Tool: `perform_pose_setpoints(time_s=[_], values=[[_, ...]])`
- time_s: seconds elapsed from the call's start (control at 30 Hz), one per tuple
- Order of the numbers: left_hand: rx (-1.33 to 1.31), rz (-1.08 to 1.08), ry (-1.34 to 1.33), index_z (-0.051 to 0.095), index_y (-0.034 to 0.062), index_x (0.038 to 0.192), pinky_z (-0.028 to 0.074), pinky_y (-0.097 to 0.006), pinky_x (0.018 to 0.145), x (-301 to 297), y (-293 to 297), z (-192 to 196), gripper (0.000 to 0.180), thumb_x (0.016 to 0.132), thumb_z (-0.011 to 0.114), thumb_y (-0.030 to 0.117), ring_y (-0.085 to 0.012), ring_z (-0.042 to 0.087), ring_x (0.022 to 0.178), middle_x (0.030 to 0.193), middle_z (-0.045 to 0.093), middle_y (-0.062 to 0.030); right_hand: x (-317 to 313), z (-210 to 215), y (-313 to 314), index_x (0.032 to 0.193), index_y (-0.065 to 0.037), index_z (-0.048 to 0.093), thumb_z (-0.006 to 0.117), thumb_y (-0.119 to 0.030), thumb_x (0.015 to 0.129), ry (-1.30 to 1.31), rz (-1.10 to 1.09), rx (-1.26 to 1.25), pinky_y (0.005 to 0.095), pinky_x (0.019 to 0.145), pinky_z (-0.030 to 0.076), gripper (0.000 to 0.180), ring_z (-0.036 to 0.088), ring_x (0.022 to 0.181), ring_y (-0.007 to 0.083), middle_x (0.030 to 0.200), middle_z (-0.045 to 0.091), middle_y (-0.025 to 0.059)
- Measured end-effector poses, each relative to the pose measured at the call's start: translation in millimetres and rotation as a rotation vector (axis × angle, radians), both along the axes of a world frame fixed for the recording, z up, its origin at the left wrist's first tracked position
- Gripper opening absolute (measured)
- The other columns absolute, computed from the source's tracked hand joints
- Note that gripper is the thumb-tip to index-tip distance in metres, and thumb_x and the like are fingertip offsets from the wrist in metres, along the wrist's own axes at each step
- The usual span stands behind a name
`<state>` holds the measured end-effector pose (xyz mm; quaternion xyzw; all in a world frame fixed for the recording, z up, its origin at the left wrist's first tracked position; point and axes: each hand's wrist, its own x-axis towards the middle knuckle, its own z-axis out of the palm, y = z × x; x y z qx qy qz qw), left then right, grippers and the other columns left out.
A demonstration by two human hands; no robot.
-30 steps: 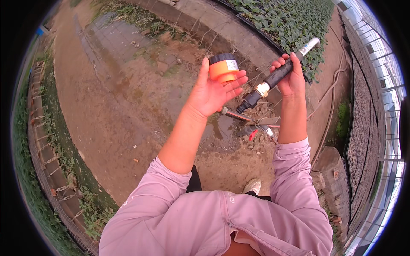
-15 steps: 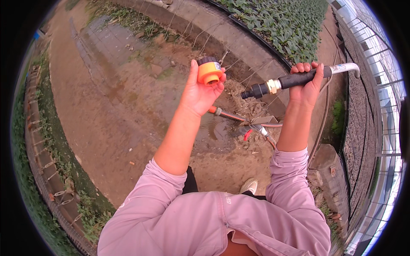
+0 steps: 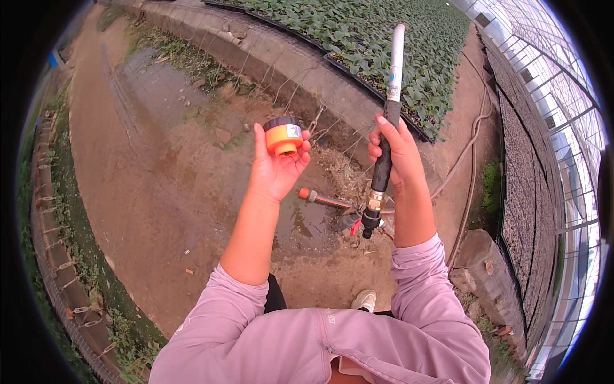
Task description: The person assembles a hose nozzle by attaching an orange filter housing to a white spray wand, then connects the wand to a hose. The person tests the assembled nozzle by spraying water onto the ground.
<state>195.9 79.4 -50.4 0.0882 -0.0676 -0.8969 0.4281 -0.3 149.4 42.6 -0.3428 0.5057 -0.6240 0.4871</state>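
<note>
My left hand [image 3: 275,171] is closed around an orange round watering nozzle [image 3: 283,136] with a dark rim and a short orange socket facing me. A little to the right, my right hand [image 3: 398,148] grips the black foam handle of a watering wand [image 3: 381,168]. The wand stands nearly upright, its white tube pointing away over the plants. At its lower end are a brass-coloured fitting and a black hose connector [image 3: 369,221]. Nozzle and wand are apart. Below them lies an orange-tipped hose end [image 3: 308,194] beside a valve with a red handle [image 3: 355,227].
Seedlings [image 3: 358,32] in black trays lie beyond a concrete ledge [image 3: 268,64]. Shallow puddle water [image 3: 300,224] covers some of the muddy ground. A hose [image 3: 473,153] runs along the right, near a concrete block [image 3: 483,256] and dark trays. Weeds and chain links line the left.
My right hand has turned the wand from sideways to nearly upright, its connector now pointing down toward me. My left hand, with the nozzle, has moved slightly left and lower.
</note>
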Motion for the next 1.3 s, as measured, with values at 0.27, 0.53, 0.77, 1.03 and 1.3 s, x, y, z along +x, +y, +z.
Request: perform_pose_setpoints(time_s=[0.27, 0.53, 0.77, 1.03, 1.3], values=[[-0.035, 0.082, -0.048, 0.05, -0.0014, 0.111, 0.053, -0.032, 0.069, 11, -5, 2, 0.075, 0.079, 0.046, 0.066, -0.0203, 0.061, 0.08, 0.103, 0.06, -0.0145, 4, -36, 14, 0.103, -0.008, 0.047, 0.057, -0.015, 0.087, 0.084, 0.123, 0.052, 0.022, 0.044, 0.038, 0.021, 0.046, 0.049, 0.0085, 0.068, 0.048, 0.0012], [0.065, 0.17, 0.055, 0.049, -0.0016, 0.11, 0.052, -0.032, 0.073, 39, -20, -6, 0.075, 0.079, 0.047, 0.066, -0.0225, 0.059, 0.086, 0.101, 0.058, -0.0135, -18, -62, 39, 0.105, -0.004, 0.054, 0.066, -0.011, 0.076, 1.063, 0.108, -0.138, 0.0247, 0.062, 0.045, 0.032, 0.054, 0.065, 0.0128, 0.076, 0.058, 0.0044], [0.149, 0.445, 0.078, 0.043, -0.0032, 0.114, 0.049, -0.038, 0.086, 58, -32, -10, 0.071, 0.081, 0.05, 0.059, -0.0287, 0.053, 0.097, 0.105, 0.052, -0.0157, 0, -64, 85, 0.106, -0.005, 0.054, 0.071, -0.021, 0.074, 1.091, 0.252, -0.023, 0.0285, 0.064, 0.045, 0.04, 0.056, 0.066, 0.0193, 0.078, 0.058, 0.0093], [0.067, 0.468, 0.093, 0.045, -0.0049, 0.114, 0.049, -0.039, 0.088, 58, -32, -6, 0.067, 0.085, 0.049, 0.055, -0.029, 0.053, 0.1, 0.112, 0.051, -0.0186, 6, -66, 95, 0.103, -0.004, 0.055, 0.072, -0.013, 0.073, 1.046, 0.349, -0.059, 0.0276, 0.06, 0.047, 0.035, 0.06, 0.063, 0.0184, 0.077, 0.06, 0.0095], [0.018, 0.379, 0.215, 0.037, -0.0079, 0.122, 0.048, -0.038, 0.086, 64, -32, -9, 0.075, 0.086, 0.041, 0.058, -0.0287, 0.055, 0.096, 0.114, 0.051, -0.0201, 20, -60, 91, 0.104, -0.003, 0.055, 0.07, -0.009, 0.076, 0.955, 0.363, -0.052, 0.024, 0.049, 0.046, 0.033, 0.058, 0.056, 0.0103, 0.075, 0.059, 0.0063]])
